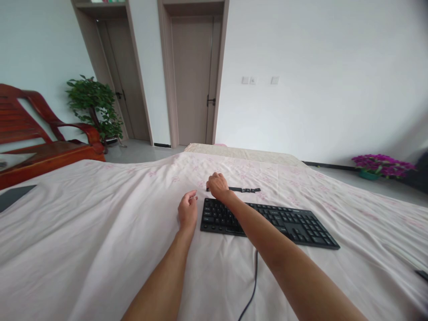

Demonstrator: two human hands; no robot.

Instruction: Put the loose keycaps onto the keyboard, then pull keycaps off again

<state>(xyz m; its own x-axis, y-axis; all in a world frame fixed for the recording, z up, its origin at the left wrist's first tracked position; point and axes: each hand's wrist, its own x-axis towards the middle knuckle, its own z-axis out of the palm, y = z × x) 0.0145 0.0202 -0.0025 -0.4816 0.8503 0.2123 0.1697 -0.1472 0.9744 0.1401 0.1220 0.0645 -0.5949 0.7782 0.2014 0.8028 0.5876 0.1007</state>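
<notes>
A black keyboard (pixel 301 227) lies on the bed, its cable (pixel 256 276) running down toward me. Behind its far edge stretches a row of small black keycaps (pixel 248 190). My right hand (pixel 218 185) reaches across the keyboard to the left end of that row, its fingers bent down and drawn together; what sits between the fingertips is hidden. Beside the keyboard's left end, my left hand (pixel 187 209) rests on the sheet with loosely curved fingers, nothing visible in it. My right forearm covers part of the keyboard's middle.
A pale flowered sheet (pixel 133 232) with folds covers the bed. At the far left lies a dark flat object (pixel 15 196). Beyond stand a wooden bench (pixel 50 142), a green plant (pixel 93 102), two doors and purple flowers (pixel 381 164) in a green pot.
</notes>
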